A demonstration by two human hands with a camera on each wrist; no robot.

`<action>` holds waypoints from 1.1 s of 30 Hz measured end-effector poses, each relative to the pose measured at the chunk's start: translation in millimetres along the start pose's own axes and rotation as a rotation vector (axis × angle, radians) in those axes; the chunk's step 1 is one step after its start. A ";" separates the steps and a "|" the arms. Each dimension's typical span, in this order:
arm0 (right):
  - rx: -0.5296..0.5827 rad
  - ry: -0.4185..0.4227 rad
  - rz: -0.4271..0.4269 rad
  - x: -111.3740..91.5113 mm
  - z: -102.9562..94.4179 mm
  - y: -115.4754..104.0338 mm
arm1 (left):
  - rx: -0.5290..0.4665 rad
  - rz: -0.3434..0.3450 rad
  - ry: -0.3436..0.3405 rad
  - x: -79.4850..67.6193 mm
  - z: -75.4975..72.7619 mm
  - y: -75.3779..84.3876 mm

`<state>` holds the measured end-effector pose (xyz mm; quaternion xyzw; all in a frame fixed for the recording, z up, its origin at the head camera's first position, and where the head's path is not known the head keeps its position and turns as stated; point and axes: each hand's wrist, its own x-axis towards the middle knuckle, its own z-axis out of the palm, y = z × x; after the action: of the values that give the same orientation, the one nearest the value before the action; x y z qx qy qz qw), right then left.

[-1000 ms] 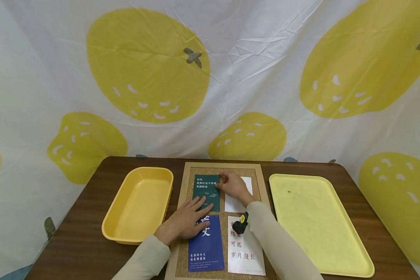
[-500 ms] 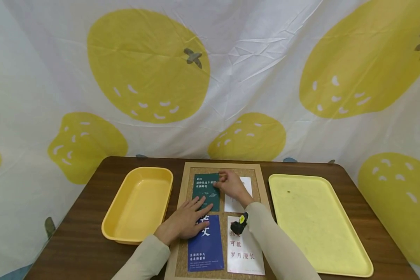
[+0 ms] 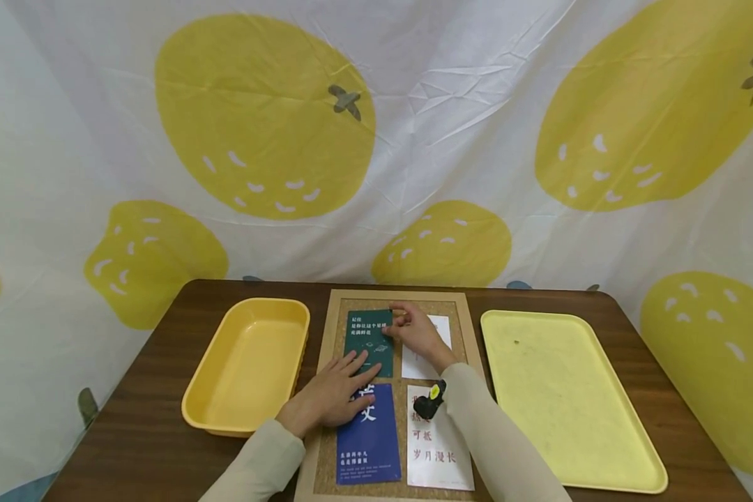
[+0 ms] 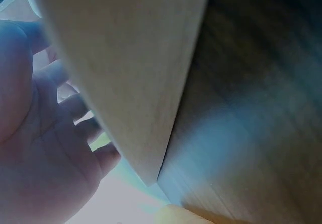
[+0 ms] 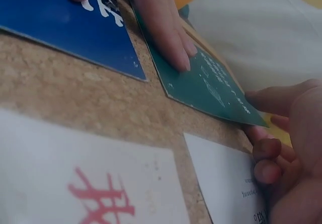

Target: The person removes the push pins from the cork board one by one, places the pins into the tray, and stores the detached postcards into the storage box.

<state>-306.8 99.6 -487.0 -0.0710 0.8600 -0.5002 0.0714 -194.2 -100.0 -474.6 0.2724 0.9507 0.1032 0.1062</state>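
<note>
A cork board in a wooden frame [image 3: 400, 295] lies on the table with several printed cards on it. My right hand [image 3: 417, 332] pinches the top right corner of the green card [image 3: 360, 341], thumb on its face and fingers beneath, as the right wrist view shows. That corner bends up off the cork. My left hand [image 3: 334, 397] lies spread, fingertips on the green card's lower part and thumb on the blue card [image 3: 370, 453] below it. A white card [image 3: 414, 368] is partly hidden behind my right hand. Under my right wrist lies a white card with red characters [image 3: 436, 470].
To the left of the board stands an orange-yellow plastic basin [image 3: 251, 369]. A flat pale yellow tray [image 3: 571, 404] lies on its right. The dark wooden table [image 3: 144, 411] ends at a cloth printed with lemons [image 3: 270, 118].
The green card's top right corner has risen slightly with my right fingers, which have shifted a little to the left. My left hand stays in place.
</note>
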 end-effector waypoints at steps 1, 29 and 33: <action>-0.007 -0.004 -0.014 -0.3 -0.4 0.4 | -0.001 -0.001 0.001 0.0 0.2 0.0; -0.075 -0.084 -0.124 -3.1 -2.9 5.5 | 0.004 0.024 0.044 0.4 1.1 -4.0; -0.080 -0.080 -0.119 -3.2 -2.9 5.8 | -0.009 0.040 0.054 -1.4 -2.8 -2.6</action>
<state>-304.5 105.5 -490.5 -0.1448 0.8699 -0.4658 0.0729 -195.0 -103.3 -472.3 0.2878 0.9472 0.1169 0.0797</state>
